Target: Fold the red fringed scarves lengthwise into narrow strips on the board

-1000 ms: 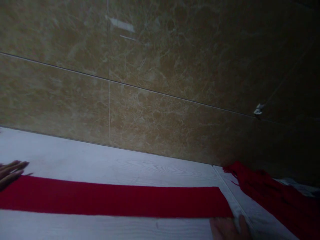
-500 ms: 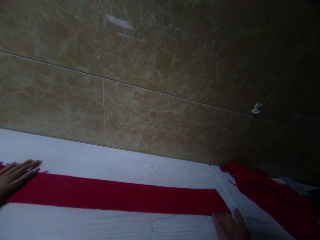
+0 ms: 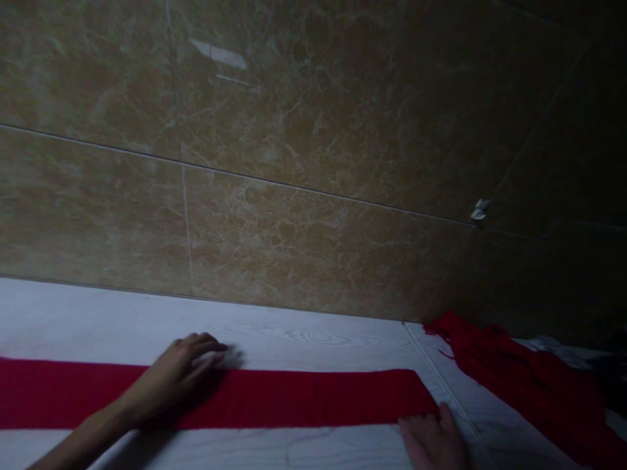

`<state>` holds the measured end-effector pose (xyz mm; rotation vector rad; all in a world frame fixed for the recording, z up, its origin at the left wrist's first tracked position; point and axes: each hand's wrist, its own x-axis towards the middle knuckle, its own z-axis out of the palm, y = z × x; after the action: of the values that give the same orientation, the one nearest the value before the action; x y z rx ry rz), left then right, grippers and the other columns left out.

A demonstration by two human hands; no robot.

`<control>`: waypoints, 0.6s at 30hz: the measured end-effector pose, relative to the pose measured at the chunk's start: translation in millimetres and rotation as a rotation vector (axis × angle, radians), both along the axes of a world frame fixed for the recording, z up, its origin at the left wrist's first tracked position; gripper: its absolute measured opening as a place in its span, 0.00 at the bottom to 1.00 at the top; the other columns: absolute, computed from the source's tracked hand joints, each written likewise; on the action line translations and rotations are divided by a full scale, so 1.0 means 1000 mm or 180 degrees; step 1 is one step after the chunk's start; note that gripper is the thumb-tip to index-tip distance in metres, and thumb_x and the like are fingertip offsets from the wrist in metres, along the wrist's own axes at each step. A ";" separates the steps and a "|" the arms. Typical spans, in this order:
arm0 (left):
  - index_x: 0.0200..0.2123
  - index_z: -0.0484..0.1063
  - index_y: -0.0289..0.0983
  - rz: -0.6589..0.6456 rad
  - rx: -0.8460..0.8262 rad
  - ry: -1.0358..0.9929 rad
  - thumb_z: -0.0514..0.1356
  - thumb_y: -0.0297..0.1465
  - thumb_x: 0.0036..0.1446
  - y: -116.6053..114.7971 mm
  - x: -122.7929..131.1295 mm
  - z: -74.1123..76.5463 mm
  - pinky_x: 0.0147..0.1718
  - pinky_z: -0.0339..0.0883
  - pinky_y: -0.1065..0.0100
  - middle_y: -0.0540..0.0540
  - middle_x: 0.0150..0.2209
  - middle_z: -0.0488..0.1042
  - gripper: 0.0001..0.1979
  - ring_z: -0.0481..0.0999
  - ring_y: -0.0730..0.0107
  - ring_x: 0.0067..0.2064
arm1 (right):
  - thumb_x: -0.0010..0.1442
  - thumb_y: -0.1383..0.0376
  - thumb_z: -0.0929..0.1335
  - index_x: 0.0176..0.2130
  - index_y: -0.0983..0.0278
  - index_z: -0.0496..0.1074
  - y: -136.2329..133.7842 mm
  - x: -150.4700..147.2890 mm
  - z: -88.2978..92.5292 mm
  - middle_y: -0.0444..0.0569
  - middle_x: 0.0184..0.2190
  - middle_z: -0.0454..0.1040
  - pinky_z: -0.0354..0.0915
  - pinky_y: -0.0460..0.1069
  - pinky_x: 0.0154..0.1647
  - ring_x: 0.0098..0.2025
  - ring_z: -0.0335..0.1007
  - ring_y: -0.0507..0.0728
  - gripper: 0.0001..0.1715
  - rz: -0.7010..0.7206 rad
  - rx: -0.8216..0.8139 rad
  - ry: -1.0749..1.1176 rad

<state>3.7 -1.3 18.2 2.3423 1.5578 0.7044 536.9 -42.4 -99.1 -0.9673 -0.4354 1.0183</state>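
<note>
A long, flat red cloth strip (image 3: 289, 399) lies across the pale surface and runs out of view at the left edge. My left hand (image 3: 179, 365) is over the strip's middle, palm down, fingers loosely bent and somewhat apart, with nothing visible in them. Its fingertips reach past the strip's far edge, and a greyish blur shows just beyond them. At the strip's slanted right end, my right hand (image 3: 434, 440) grips the near corner; the fingers go under the cloth edge and the thumb rests at the corner.
A rumpled heap of red fabric (image 3: 529, 385) with loose threads lies at the right, beside some greyish cloth (image 3: 563, 352). Brown marbled wall tiles (image 3: 294, 241) rise behind the pale wood-grain surface (image 3: 318, 336). A small white fitting (image 3: 480, 210) is on the wall.
My left hand has moved right along the strip, from its left end to the middle, and lifted from lying flat. My right hand stays at the right corner. The view has shifted slightly.
</note>
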 end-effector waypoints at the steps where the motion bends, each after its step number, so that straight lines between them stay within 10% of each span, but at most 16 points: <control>1: 0.49 0.80 0.43 -0.0181 -0.0090 -0.0110 0.48 0.47 0.68 0.001 0.020 -0.003 0.50 0.70 0.67 0.46 0.48 0.81 0.25 0.79 0.61 0.48 | 0.55 0.51 0.68 0.31 0.56 0.70 0.000 -0.003 0.003 0.46 0.31 0.77 0.71 0.66 0.50 0.42 0.75 0.64 0.12 0.0000 -0.0069 0.0085; 5: 0.39 0.79 0.41 -0.0580 -0.0390 -0.0335 0.50 0.48 0.67 0.003 0.053 -0.016 0.43 0.71 0.68 0.44 0.40 0.81 0.23 0.79 0.62 0.41 | 0.54 0.49 0.70 0.32 0.59 0.72 -0.003 -0.012 0.013 0.49 0.33 0.78 0.70 0.65 0.51 0.45 0.75 0.65 0.16 0.0054 -0.0269 0.0323; 18: 0.35 0.73 0.40 -0.0267 -0.0682 -0.0509 0.48 0.49 0.67 0.004 0.047 -0.027 0.39 0.70 0.67 0.46 0.35 0.80 0.22 0.78 0.63 0.37 | 0.55 0.52 0.70 0.33 0.59 0.73 -0.014 -0.016 0.022 0.47 0.31 0.77 0.68 0.64 0.50 0.42 0.74 0.64 0.14 0.0143 -0.0205 0.0528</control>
<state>51.0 3.2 -8.4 2.1268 1.3850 0.6526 521.0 -56.9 -76.7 -0.9254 -0.2890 1.1494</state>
